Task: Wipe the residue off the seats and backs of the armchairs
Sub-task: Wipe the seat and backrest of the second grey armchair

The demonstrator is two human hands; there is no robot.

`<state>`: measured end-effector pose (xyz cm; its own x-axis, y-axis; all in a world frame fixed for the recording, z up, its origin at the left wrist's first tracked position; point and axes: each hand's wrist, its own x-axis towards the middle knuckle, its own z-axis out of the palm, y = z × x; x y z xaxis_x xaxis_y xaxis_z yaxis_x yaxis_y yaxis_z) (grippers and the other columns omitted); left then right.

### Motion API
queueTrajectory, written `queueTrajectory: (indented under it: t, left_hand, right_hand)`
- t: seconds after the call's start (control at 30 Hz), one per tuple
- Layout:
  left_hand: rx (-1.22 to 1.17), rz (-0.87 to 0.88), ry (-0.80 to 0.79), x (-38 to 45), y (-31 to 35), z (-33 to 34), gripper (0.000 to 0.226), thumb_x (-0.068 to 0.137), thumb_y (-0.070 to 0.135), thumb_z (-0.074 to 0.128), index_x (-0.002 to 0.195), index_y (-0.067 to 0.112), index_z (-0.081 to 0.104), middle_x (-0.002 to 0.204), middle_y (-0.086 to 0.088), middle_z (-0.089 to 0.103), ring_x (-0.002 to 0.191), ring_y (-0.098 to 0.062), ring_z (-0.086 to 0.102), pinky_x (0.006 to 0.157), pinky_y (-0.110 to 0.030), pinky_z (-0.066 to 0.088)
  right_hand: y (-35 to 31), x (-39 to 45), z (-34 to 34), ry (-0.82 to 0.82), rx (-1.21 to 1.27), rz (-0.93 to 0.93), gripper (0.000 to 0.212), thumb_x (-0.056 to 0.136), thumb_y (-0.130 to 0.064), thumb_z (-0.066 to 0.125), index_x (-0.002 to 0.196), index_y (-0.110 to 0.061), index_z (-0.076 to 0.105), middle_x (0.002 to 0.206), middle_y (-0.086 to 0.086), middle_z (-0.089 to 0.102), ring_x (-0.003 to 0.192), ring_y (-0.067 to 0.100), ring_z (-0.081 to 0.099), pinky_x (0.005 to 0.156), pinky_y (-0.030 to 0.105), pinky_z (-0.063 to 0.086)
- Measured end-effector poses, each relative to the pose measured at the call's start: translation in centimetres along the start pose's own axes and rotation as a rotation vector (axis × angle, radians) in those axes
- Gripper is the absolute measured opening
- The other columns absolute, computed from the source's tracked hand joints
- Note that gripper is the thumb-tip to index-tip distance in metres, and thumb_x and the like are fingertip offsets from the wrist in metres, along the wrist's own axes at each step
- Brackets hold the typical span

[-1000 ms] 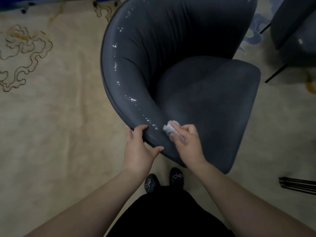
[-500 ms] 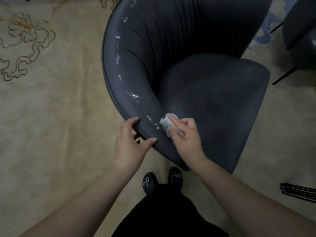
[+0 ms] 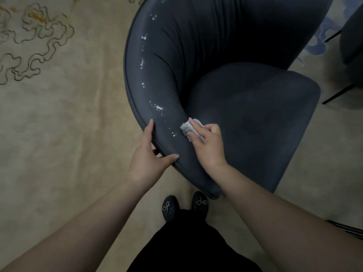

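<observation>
A dark blue armchair [image 3: 245, 114] with a curved back fills the upper middle of the head view. White residue [image 3: 157, 107] runs in flecks along the top of its curved back rim, from near my hands up to the far left. My right hand [image 3: 208, 146] grips a crumpled grey-white cloth [image 3: 187, 127] and presses it on the inner side of the rim, just right of the nearest flecks. My left hand [image 3: 149, 154] grips the outer edge of the rim, thumb on top, fingers underneath.
A beige carpet [image 3: 68, 134] with brown swirl patterns lies under the chair. A second dark chair [image 3: 351, 46] with thin black legs stands at the right edge. My black shoes [image 3: 184, 207] stand just below the chair. Dark rods [image 3: 347, 228] lie at lower right.
My right hand has slid the cloth up along the rim toward the flecks. My left hand has shifted further up the outer edge. The view has moved closer to the chair.
</observation>
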<state>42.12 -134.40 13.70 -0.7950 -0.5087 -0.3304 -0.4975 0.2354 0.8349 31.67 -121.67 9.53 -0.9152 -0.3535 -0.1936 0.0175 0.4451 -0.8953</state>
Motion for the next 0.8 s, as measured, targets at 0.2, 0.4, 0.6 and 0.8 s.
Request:
queueTrajectory:
  t: [0.2, 0.4, 0.6, 0.8]
  left_hand:
    - [-0.007, -0.042, -0.046, 1.0, 0.2, -0.5, 0.119, 0.067, 0.013, 0.087, 0.154, 0.035, 0.009, 0.133, 0.04, 0.024, 0.114, 0.02, 0.041, 0.099, -0.022, 0.044]
    - [-0.05, -0.047, -0.042, 1.1, 0.1, -0.5, 0.119, 0.068, 0.011, 0.087, 0.153, 0.038, 0.009, 0.126, 0.048, 0.026, 0.118, 0.017, 0.042, 0.106, -0.029, 0.043]
    - [-0.065, -0.041, -0.044, 1.9, -0.1, -1.0, 0.116, 0.068, 0.014, 0.087, 0.153, 0.041, 0.012, 0.143, 0.031, 0.03, 0.132, -0.002, 0.042, 0.108, -0.035, 0.043]
    - [-0.039, -0.002, 0.009, 3.7, 0.4, -3.2, 0.111, 0.071, 0.011, 0.084, 0.152, 0.04, 0.014, 0.146, 0.023, 0.025, 0.131, -0.012, 0.045, 0.105, -0.038, 0.046]
  right_hand:
    - [-0.2, -1.0, 0.4, -0.092, -0.037, -0.245, 0.05, 0.087, -0.017, 0.063, 0.128, -0.042, 0.05, 0.102, -0.003, 0.039, 0.102, 0.017, 0.047, 0.097, 0.015, 0.035]
    - [-1.0, 0.3, 0.7, -0.07, 0.053, -0.155, 0.043, 0.089, -0.014, 0.063, 0.127, -0.033, 0.057, 0.104, 0.0, 0.04, 0.098, 0.009, 0.047, 0.089, 0.0, 0.03]
    - [-1.5, 1.7, 1.7, -0.06, -0.041, -0.185, 0.046, 0.088, -0.013, 0.064, 0.127, -0.037, 0.054, 0.102, -0.002, 0.039, 0.103, 0.017, 0.048, 0.098, 0.014, 0.035]
    - [-2.4, 1.6, 2.8, -0.052, -0.011, -0.329, 0.046, 0.085, -0.019, 0.064, 0.126, -0.038, 0.053, 0.101, -0.004, 0.039, 0.099, 0.008, 0.047, 0.094, 0.009, 0.035]
